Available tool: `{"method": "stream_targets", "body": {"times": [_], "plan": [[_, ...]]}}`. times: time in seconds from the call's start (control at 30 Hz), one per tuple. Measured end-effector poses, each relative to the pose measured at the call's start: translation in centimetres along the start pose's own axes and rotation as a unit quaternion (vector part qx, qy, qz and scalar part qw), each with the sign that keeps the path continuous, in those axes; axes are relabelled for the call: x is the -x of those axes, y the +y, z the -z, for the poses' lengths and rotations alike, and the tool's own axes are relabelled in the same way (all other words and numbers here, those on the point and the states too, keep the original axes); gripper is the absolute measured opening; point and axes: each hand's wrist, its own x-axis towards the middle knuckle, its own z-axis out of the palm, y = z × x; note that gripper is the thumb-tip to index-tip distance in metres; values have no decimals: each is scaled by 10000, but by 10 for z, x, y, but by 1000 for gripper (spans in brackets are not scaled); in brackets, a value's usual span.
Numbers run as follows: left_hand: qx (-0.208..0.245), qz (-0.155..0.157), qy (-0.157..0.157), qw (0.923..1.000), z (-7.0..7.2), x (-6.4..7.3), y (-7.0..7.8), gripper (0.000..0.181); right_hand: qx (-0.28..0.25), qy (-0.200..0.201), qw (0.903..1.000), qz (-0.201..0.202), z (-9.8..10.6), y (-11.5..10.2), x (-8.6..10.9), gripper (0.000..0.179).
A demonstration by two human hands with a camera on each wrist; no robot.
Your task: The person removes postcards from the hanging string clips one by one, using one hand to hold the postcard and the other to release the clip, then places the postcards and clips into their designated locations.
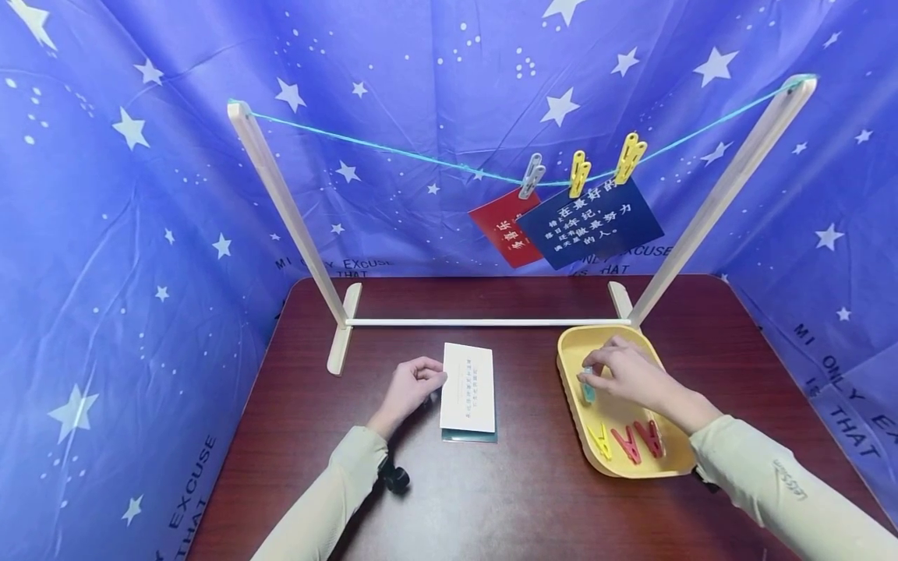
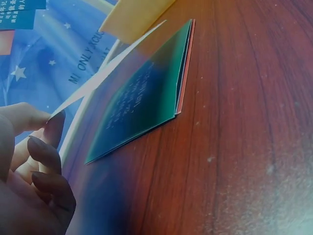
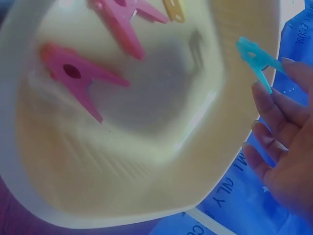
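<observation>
My left hand (image 1: 414, 387) pinches the left edge of a white card (image 1: 468, 389) with printed text. In the left wrist view that card is lifted at a slant above a small stack topped by a green card (image 2: 142, 98). Over the yellow tray (image 1: 567, 366), my right hand (image 1: 627, 374) pinches a teal clothespin (image 3: 254, 56) by its two handle ends between thumb and finger. Two red clothespins (image 1: 627, 446) and a yellow clothespin (image 1: 600, 441) lie in the tray's near end.
A teal string (image 1: 365, 143) sags between two wooden posts (image 1: 284, 206). From it hang a red card (image 1: 501, 226), held by a grey clothespin (image 1: 532, 175), and a dark blue card (image 1: 592, 226), held by two yellow clothespins (image 1: 579, 174). A white rod (image 1: 484, 322) joins the posts low down.
</observation>
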Motion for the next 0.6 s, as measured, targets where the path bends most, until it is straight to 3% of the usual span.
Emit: {"method": "stream_targets", "body": {"times": [0.6], "plan": [[-519,251,-10,9983,-3,2,-9,18,-62,-306,9995,-28,-7,-4,2,14]]}}
